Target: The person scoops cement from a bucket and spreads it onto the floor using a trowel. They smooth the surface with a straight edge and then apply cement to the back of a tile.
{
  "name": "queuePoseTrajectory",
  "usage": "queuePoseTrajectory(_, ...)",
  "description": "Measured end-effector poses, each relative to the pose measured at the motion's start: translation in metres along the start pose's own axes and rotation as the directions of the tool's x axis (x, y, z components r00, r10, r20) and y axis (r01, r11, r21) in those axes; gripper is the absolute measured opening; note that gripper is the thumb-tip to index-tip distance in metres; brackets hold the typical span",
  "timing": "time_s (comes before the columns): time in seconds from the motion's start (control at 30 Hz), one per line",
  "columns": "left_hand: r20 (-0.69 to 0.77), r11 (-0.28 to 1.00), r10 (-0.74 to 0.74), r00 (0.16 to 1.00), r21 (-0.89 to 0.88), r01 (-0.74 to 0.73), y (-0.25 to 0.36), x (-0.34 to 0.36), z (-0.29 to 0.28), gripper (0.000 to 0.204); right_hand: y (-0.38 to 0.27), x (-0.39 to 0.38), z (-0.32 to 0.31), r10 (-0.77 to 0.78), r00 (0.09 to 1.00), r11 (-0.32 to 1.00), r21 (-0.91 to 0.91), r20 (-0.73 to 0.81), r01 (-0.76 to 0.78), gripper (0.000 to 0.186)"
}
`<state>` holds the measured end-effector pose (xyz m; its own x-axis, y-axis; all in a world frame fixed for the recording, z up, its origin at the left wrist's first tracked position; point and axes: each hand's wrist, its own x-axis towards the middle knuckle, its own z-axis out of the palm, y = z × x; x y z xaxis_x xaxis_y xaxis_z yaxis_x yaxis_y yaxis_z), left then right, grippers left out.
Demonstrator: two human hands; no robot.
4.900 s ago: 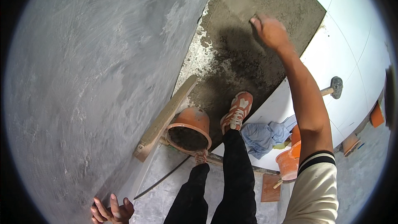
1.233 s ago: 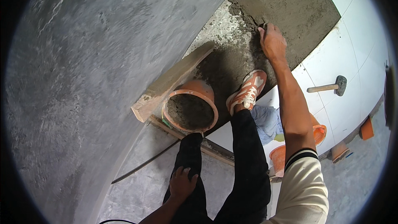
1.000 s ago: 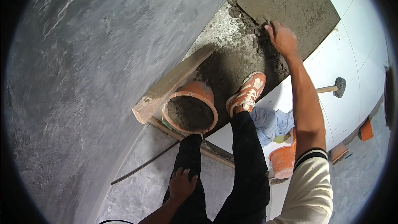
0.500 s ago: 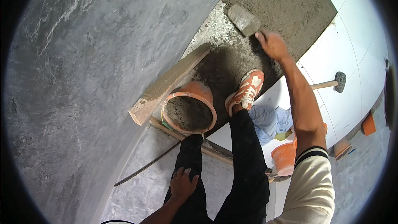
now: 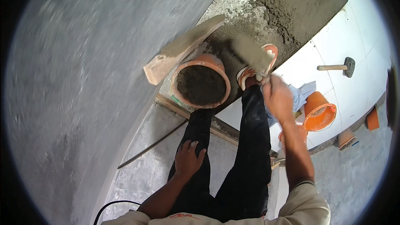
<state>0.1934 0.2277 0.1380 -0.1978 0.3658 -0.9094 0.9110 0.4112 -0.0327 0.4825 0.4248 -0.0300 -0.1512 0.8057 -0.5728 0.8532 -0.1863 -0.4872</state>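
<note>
My right hand [image 5: 278, 100] is closed around the handle of a trowel [image 5: 251, 53], blurred by motion. Its broad, mortar-grey blade hangs over my right shoe [image 5: 271, 54] and hides part of it. My left hand [image 5: 189, 158] lies on my left knee, fingers a little apart, holding nothing. Just beyond that knee stands an orange bucket [image 5: 227, 96] with dark wet mortar [image 5: 200, 85] inside. A bed of grey mortar [image 5: 306, 4] covers the floor at the far side, its near edge ragged.
A mortar-smeared wooden board [image 5: 183, 52] leans along the grey wall [image 5: 83, 79] at left. White tiles [image 5: 329, 46] on the right bear a mallet [image 5: 338, 66], a blue cloth [image 5: 302, 93] and an orange bucket [image 5: 321, 112] on its side. A wooden strip [image 5: 175, 107] crosses near my feet.
My right hand has drawn the trowel back from the mortar bed toward me, over my right shoe. My left hand stays on the knee. The whole view has shifted somewhat.
</note>
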Motion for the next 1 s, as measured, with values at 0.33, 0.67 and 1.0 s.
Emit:
queuePoseTrajectory(0.33, -0.024, 0.991, 0.054, 0.998, -0.119, -0.056, -0.076, 0.003, -0.001, 0.054, -0.092, -0.096, 0.179, 0.229, 0.944, 0.967, 0.059, 0.238, -0.249, 0.038)
queuePoseTrajectory(0.67, -0.073, 0.98, 0.07, 0.995, -0.181, -0.082, -0.104, -0.001, -0.002, 0.054, -0.093, -0.041, 0.278, 0.14, 0.98, 0.945, 0.279, 0.139, -0.174, 0.048)
queuePoseTrajectory(1.0, -0.114, 0.984, 0.089, 0.989, -0.145, -0.106, -0.088, -0.002, 0.009, 0.052, -0.08, -0.098, 0.193, 0.061, 0.997, 0.925, 0.371, 0.055, -0.077, 0.039)
